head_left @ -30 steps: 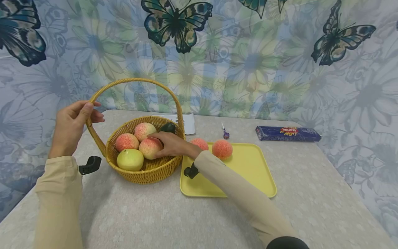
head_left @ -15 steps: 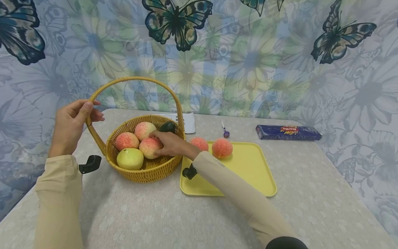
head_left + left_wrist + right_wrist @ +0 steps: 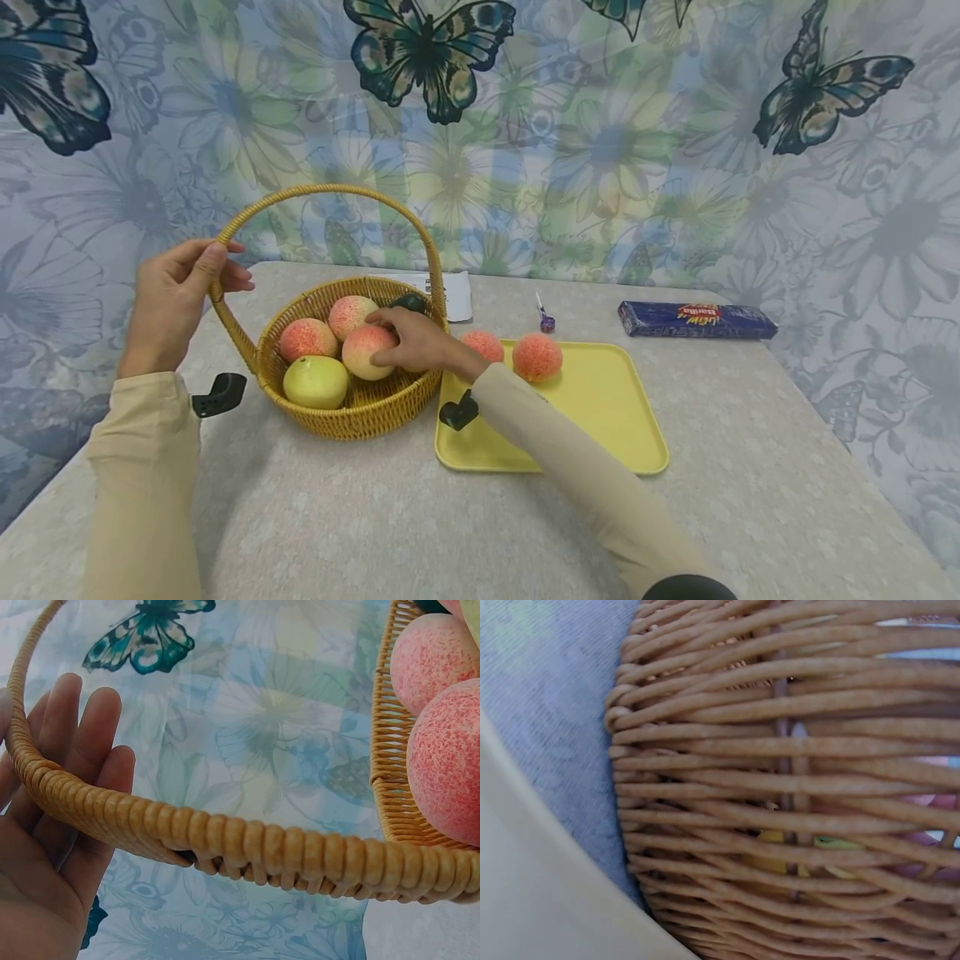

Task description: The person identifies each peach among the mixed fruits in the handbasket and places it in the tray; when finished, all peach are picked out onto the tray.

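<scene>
A round wicker basket (image 3: 352, 423) holds several fruits. My left hand (image 3: 176, 287) pinches the side of its tall arched handle (image 3: 322, 191) between thumb and fingers; in the left wrist view the fingers lie behind the woven handle (image 3: 225, 832). Reaching in over the basket's right side, my right hand (image 3: 420, 340) grips a pink-and-cream peach (image 3: 367, 352). Two more peaches, one at the back (image 3: 352, 315) and one at the left (image 3: 307, 340), lie beside a yellow-green fruit (image 3: 315, 382). A dark green fruit (image 3: 409, 302) is partly hidden behind my right hand.
Right of the basket lies a yellow tray (image 3: 600, 417) with a peach (image 3: 537, 357) and another peach (image 3: 483, 344) partly covered by my right arm. Behind are a wrapped lollipop (image 3: 547, 322), a blue Barilla pasta box (image 3: 697, 322) and a white paper (image 3: 457, 296).
My right hand has shifted the gripped peach slightly up and to the right inside the basket. The left hand stays on the handle.
</scene>
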{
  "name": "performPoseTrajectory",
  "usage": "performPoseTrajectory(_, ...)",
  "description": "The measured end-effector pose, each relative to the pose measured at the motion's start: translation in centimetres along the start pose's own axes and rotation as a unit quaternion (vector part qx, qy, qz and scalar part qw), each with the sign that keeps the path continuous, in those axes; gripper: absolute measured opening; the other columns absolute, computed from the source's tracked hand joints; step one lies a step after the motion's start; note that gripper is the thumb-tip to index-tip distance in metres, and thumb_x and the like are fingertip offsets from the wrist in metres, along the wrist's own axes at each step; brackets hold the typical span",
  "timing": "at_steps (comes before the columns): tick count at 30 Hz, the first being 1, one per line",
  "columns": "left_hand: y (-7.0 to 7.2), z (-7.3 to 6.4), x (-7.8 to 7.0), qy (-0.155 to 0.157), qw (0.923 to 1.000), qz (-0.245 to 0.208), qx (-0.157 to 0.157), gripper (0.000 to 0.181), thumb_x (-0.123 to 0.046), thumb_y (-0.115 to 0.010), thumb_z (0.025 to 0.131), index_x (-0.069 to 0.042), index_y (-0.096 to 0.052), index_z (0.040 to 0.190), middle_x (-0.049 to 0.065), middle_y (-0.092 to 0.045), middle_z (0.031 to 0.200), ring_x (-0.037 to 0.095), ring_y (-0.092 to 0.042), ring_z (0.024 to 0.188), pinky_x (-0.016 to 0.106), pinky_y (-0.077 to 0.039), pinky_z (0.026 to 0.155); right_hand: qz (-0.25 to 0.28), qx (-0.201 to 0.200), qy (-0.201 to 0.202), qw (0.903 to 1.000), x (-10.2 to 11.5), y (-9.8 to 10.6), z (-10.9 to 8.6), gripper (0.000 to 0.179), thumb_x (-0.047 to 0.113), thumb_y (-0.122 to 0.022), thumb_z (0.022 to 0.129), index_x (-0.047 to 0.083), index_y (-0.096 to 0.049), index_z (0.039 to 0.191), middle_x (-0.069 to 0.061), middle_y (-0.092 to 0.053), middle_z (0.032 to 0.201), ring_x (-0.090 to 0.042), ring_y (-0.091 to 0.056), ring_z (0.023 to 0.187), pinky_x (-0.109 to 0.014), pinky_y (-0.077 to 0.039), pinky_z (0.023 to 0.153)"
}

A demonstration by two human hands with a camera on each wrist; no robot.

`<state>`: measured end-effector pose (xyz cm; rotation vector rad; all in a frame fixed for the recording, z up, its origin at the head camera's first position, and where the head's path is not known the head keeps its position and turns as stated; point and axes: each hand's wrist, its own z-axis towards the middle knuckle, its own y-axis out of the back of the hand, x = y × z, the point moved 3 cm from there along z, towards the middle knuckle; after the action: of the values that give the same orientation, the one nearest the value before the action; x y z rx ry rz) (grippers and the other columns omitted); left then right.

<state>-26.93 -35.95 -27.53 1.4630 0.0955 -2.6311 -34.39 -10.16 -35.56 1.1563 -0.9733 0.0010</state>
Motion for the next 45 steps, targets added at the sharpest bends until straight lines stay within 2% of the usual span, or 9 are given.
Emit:
performPoseTrajectory(3,-0.1,0.0,0.0,-0.001,1.0000,0.002,0.001,0.028,-0.017,-0.058,0.095,0.007,-0.064,0.109,0.004,-0.068,0.076,0.011,-0.068,0.070,0.015,-0.052,0.072,0.031,-0.011,-0.011,0.9994,-0.2,0.2,-0.1,0.058,0.030,-0.067,0.090,0.013,-0.046,0.141,-0.003,-0.053,0.132,-0.013,-0.054,0.114,-0.021,-0.046,0.089)
performPoseTrajectory(9,-0.1,0.0,-0.1,0.003,0.9999,0.010,0.001,0.028,-0.018,-0.058,0.096,0.005,-0.064,0.109,0.003,-0.068,0.077,0.010,-0.068,0.070,0.014,-0.052,0.073,0.102,-0.028,-0.025,0.9940,-0.8,0.5,-0.1,0.054,0.028,-0.064,0.091,0.012,-0.048,0.139,-0.002,-0.053,0.127,-0.012,-0.057,0.104,-0.023,-0.048,0.084)
performPoseTrajectory(15,-0.1,0.0,-0.1,0.002,0.9998,0.018,0.000,0.026,-0.019,-0.058,0.096,0.002,-0.066,0.108,0.003,-0.068,0.076,0.010,-0.068,0.070,0.014,-0.052,0.072,0.175,-0.034,-0.004,0.9840,-1.0,0.8,-0.3,0.052,0.024,-0.060,0.090,0.009,-0.049,0.139,-0.004,-0.056,0.125,-0.013,-0.057,0.104,-0.025,-0.049,0.087)
performPoseTrajectory(19,-0.1,0.0,-0.2,0.002,0.9997,0.026,0.000,0.024,-0.019,-0.057,0.096,0.000,-0.066,0.107,0.003,-0.068,0.076,0.010,-0.068,0.071,0.014,-0.051,0.072,0.184,-0.035,0.008,0.9823,-1.1,1.0,-0.2,0.051,0.025,-0.059,0.090,0.009,-0.050,0.137,-0.004,-0.057,0.123,-0.013,-0.056,0.106,-0.025,-0.047,0.090)
performPoseTrajectory(28,-0.2,0.1,-0.3,0.003,0.9986,0.053,-0.001,0.023,-0.020,-0.057,0.097,-0.002,-0.067,0.108,0.001,-0.068,0.077,0.009,-0.068,0.072,0.013,-0.051,0.073,0.214,-0.032,0.004,0.9763,-1.2,1.2,-0.4,0.049,0.025,-0.059,0.090,0.011,-0.050,0.136,-0.005,-0.058,0.127,-0.014,-0.057,0.108,-0.026,-0.047,0.089)
performPoseTrajectory(32,-0.2,0.1,-0.4,0.003,0.9981,0.061,-0.002,0.026,-0.020,-0.057,0.097,0.001,-0.066,0.110,0.001,-0.068,0.077,0.009,-0.067,0.072,0.013,-0.051,0.073,0.232,-0.043,0.007,0.9718,-1.2,1.3,-0.6,0.048,0.026,-0.059,0.090,0.014,-0.051,0.135,-0.003,-0.057,0.127,-0.013,-0.057,0.109,-0.027,-0.048,0.090)
performPoseTrajectory(37,-0.2,0.1,-0.3,0.002,0.9981,0.061,-0.001,0.026,-0.020,-0.057,0.097,0.000,-0.066,0.109,0.001,-0.068,0.077,0.009,-0.067,0.071,0.013,-0.051,0.072,0.259,-0.052,0.011,0.9644,-1.2,1.3,-0.7,0.047,0.025,-0.059,0.090,0.016,-0.050,0.135,-0.003,-0.056,0.128,-0.014,-0.058,0.107,-0.030,-0.052,0.084)
performPoseTrajectory(45,0.0,-0.1,-0.1,0.000,0.9992,0.039,0.002,0.023,-0.018,-0.057,0.097,0.000,-0.067,0.108,0.003,-0.068,0.077,0.010,-0.068,0.071,0.013,-0.051,0.072,0.290,-0.055,0.015,0.9555,-1.0,1.3,-0.8,0.046,0.020,-0.058,0.092,0.013,-0.047,0.136,-0.011,-0.055,0.128,-0.019,-0.058,0.101,-0.032,-0.053,0.075)
